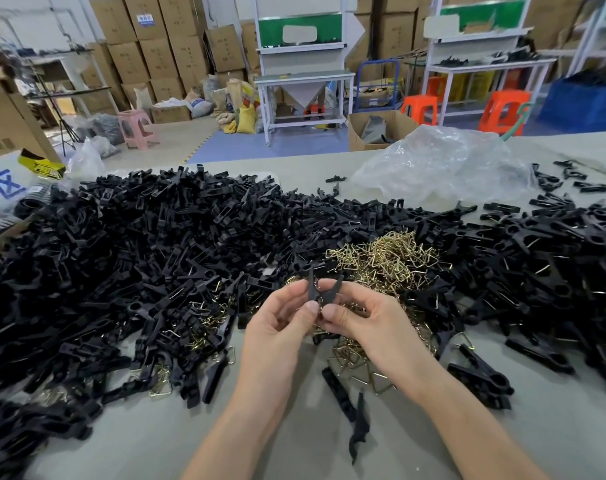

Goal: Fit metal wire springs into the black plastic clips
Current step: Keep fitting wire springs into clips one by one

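My left hand [280, 320] and my right hand [360, 315] meet above the table, both pinching one black plastic clip [324, 289] whose two halves spread upward in a V. A bit of wire shows between my fingertips; I cannot tell if a spring sits in the clip. Behind and under my hands lies a heap of brass-coloured wire springs [388, 258]. A large pile of black clip parts [138, 254] covers the table to the left and far side.
More black clips [554, 271] are heaped at the right. Loose clip halves [343, 396] lie near my wrists on the grey table [294, 445]. A crumpled clear plastic bag [440, 164] sits at the back right. Cardboard boxes, stools and workbenches stand beyond the table.
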Demonstrator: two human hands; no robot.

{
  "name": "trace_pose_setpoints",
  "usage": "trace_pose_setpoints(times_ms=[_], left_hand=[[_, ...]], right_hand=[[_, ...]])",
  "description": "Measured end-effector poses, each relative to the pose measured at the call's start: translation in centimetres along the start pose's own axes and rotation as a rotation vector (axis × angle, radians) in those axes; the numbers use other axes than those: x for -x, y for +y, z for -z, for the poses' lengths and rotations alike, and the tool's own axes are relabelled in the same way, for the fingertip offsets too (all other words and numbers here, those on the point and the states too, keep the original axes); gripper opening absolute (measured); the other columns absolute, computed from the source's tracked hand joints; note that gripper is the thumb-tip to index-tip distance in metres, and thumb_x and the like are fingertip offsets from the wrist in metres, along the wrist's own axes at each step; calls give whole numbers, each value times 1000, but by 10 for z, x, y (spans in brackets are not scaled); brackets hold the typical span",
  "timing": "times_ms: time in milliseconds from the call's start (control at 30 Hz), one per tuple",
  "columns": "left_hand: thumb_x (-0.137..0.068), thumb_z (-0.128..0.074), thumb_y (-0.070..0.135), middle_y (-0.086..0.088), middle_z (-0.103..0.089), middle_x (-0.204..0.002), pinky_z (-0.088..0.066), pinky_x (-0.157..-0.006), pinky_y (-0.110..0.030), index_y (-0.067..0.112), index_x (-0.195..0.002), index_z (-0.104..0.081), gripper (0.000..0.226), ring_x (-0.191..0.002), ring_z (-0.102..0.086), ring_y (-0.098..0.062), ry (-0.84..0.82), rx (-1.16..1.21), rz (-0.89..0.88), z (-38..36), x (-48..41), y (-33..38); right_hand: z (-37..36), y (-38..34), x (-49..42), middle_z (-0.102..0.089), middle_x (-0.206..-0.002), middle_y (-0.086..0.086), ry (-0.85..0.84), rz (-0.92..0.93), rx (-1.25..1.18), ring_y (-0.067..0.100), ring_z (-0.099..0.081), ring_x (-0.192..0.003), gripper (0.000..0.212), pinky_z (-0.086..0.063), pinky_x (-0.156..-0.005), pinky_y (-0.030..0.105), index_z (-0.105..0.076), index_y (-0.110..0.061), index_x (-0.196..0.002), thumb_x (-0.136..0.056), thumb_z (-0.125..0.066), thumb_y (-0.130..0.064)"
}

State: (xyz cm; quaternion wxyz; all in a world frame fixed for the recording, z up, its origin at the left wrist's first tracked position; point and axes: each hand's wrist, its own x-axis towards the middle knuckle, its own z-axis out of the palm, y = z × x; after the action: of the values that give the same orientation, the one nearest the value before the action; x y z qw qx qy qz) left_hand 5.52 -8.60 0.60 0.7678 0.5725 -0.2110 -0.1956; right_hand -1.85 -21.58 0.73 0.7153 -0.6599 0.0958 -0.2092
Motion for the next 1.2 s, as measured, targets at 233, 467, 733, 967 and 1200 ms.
trace_pose_setpoints(times_ms=[233, 467, 733, 967, 1200], left_hand=[[-92, -69, 16, -16, -71, -104, -59, -90, -48, 32, -104, -75, 21, -96, -69, -24, 14, -127, 14, 0, 3, 0], [-99, -58, 9, 18, -76, -94, -51, -75, -12, 37, -101, -74, 32, -89, -69, 1, 44, -358, -143, -6, 7, 7], [-104, -48, 21, 26, -65, -122, -48, -81, -13, 42, -131, -52, 35, -91, -62, 9, 9, -807, -261, 3, 8, 1], [-107, -34, 41, 18, -39, -152, -21, -111, -29, 39, -148, -38, 42, -140, -30, -7, -81, -1441, -273, 14, -21, -5], [-99, -50, 45, 27, -49, -101, -20, -83, -21, 45, -96, -48, 4, -107, -43, -4, -86, -1378, -284, 19, -21, -4]], right_hand=[[-3, -3, 1, -78, -95, -8, 6, 6, 29, 10, -74, -96, 34, -58, -81, 19, -77, -36, -101, -92, -70, -4], [-4, -5, 0, -78, -104, -4, 11, 23, 51, 15, -75, -96, 39, -58, -81, 21, -79, -45, -96, -92, -71, -7], [2, -6, 2, -77, -103, -8, 114, 26, 100, 9, -74, -96, 16, -57, -86, 22, -75, -29, -105, -90, -75, -22], [15, -3, -3, -77, -88, -3, 342, 107, 95, 10, -72, -80, 14, -56, -77, 17, -71, -25, -105, -92, -73, -20], [16, 2, -4, -75, -83, -8, 346, 85, 202, 3, -66, -73, 49, -56, -71, 23, -70, -28, -123, -82, -66, -54]])
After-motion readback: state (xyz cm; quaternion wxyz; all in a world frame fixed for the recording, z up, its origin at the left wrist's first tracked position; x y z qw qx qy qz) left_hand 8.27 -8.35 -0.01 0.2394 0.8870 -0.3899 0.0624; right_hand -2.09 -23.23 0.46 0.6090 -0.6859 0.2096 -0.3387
